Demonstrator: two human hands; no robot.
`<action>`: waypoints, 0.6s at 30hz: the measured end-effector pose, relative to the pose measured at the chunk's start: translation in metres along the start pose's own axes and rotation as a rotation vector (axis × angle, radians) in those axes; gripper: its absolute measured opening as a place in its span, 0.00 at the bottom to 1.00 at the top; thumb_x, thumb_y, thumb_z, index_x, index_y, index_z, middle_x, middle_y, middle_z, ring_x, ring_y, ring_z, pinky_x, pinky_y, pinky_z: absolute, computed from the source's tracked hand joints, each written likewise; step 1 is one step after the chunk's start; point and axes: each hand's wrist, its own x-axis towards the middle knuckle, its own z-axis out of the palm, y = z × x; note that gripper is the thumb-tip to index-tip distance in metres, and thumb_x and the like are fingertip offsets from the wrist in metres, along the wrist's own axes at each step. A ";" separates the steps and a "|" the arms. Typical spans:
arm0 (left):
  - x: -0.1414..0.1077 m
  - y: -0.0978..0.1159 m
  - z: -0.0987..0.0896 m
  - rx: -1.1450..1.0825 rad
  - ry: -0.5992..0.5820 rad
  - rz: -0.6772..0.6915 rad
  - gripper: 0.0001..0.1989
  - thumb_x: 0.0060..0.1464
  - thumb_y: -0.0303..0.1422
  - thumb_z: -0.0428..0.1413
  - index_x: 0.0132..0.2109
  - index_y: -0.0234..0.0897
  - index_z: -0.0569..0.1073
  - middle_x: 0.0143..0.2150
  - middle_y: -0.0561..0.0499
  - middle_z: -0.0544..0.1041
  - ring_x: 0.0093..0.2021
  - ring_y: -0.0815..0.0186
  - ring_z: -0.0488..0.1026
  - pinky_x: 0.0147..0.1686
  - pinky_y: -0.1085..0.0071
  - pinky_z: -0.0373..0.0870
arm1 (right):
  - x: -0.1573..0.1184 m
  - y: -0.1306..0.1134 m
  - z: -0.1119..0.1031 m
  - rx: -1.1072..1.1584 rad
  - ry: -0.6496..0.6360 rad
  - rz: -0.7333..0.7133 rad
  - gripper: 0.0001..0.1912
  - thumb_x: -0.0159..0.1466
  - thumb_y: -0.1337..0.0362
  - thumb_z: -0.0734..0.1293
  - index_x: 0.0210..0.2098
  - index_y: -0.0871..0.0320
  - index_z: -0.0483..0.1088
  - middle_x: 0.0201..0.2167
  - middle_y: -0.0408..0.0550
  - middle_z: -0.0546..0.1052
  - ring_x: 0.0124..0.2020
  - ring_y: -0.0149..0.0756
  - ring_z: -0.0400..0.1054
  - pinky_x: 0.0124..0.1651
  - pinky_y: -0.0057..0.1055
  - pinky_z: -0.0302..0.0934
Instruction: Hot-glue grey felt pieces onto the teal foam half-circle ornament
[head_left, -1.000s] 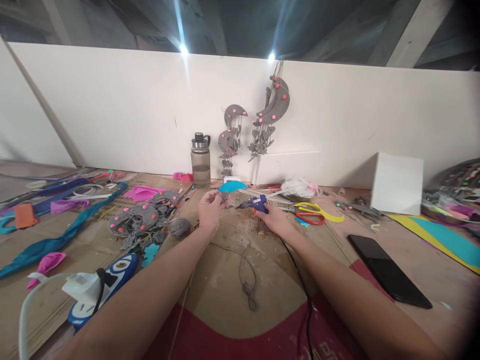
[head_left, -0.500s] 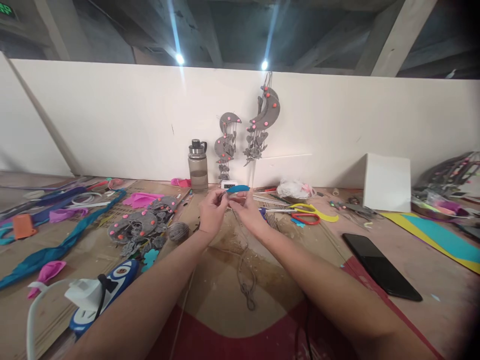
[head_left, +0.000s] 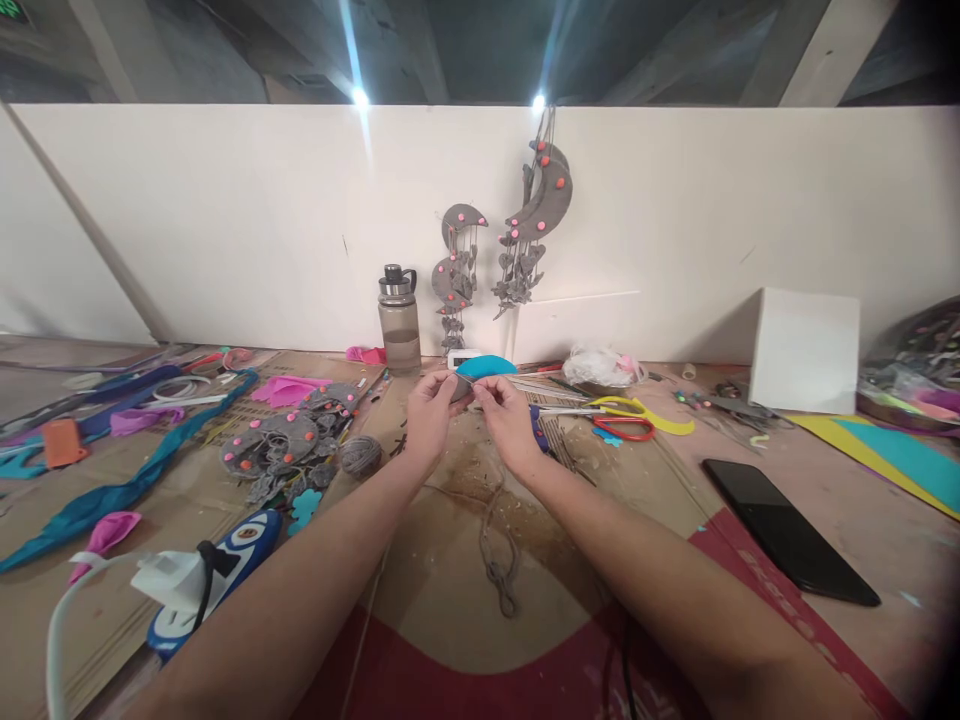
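Note:
Over the middle of the cardboard, my left hand (head_left: 431, 415) pinches a small grey felt piece (head_left: 461, 388) between thumb and fingers. My right hand (head_left: 506, 415) is closed at the right edge of that piece, its fingertips pressed together. What lies between them is too small to make out. Grey yarn (head_left: 496, 560) lies looped and knotted on the cardboard below and runs up towards my right hand. Just behind my fingers is a rounded blue piece (head_left: 486, 366). Left of my left hand sits a ball of grey yarn (head_left: 361, 456).
Grey felt moons with pink dots (head_left: 551, 195) hang on the white wall. A water bottle (head_left: 400, 325) stands behind. Yellow-handled scissors (head_left: 660, 415) and a black phone (head_left: 787, 530) lie right; a power strip (head_left: 251, 550) and a grey felt heap (head_left: 289, 435) lie left.
My hands have turned, so the grey felt piece shows more between them. The right fingers have closed into a pinch at its edge. The whole view has shifted slightly.

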 end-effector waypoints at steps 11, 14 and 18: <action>-0.002 0.004 0.004 -0.022 0.079 -0.035 0.11 0.47 0.39 0.60 0.32 0.35 0.71 0.30 0.53 0.73 0.34 0.69 0.73 0.45 0.60 0.74 | 0.001 0.004 -0.002 -0.041 0.063 -0.010 0.07 0.59 0.59 0.62 0.29 0.57 0.66 0.28 0.43 0.72 0.30 0.32 0.63 0.38 0.30 0.58; -0.003 0.003 0.005 -0.038 0.078 -0.046 0.11 0.47 0.38 0.60 0.32 0.34 0.71 0.29 0.53 0.72 0.33 0.69 0.73 0.46 0.57 0.74 | 0.002 0.006 -0.004 -0.053 0.090 0.016 0.07 0.59 0.59 0.62 0.31 0.57 0.67 0.28 0.43 0.72 0.29 0.32 0.62 0.36 0.29 0.57; -0.005 0.003 0.007 -0.061 0.062 -0.051 0.11 0.47 0.38 0.60 0.33 0.34 0.71 0.30 0.52 0.73 0.34 0.68 0.75 0.47 0.56 0.74 | 0.004 0.011 -0.004 -0.028 0.099 0.049 0.08 0.59 0.58 0.62 0.33 0.57 0.68 0.27 0.42 0.72 0.27 0.31 0.61 0.33 0.28 0.57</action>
